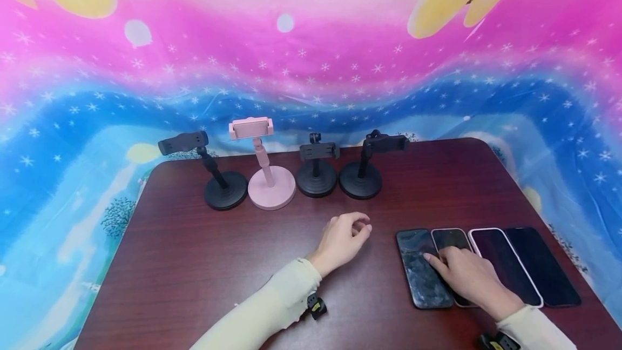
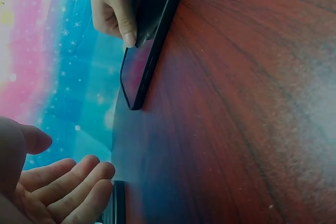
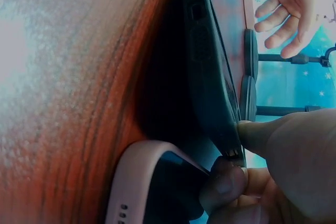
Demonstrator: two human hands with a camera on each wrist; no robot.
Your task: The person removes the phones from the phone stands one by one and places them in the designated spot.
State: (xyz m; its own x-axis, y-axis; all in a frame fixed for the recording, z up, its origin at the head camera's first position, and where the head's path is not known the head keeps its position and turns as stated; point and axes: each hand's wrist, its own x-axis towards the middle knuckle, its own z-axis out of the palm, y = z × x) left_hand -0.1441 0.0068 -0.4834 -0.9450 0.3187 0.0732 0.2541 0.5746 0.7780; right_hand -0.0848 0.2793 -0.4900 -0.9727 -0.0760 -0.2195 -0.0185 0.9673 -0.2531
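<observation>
My right hand (image 1: pixel 471 280) pinches the near right edge of the leftmost smartphone (image 1: pixel 419 277), which has a black case. In the right wrist view the thumb lies on that phone's screen side and a finger curls under its edge; the phone (image 3: pixel 210 72) looks tilted, with a dark shadow below it. Beneath the hand is a second phone (image 1: pixel 449 237) with a pale pink rim, partly hidden. My left hand (image 1: pixel 340 242) hovers over the middle of the table, fingers loosely bent, holding nothing. Nearest to it are the black phone stands behind.
Right of the hand lie a white-rimmed phone (image 1: pixel 507 266) and a dark phone (image 1: pixel 541 266). Along the back edge stand a black phone stand (image 1: pixel 225 190), a pink one (image 1: pixel 272 190), and two more black stands (image 1: pixel 316 180). A patterned cloth (image 1: pixel 311 69) hangs behind the brown table (image 1: pixel 194 253).
</observation>
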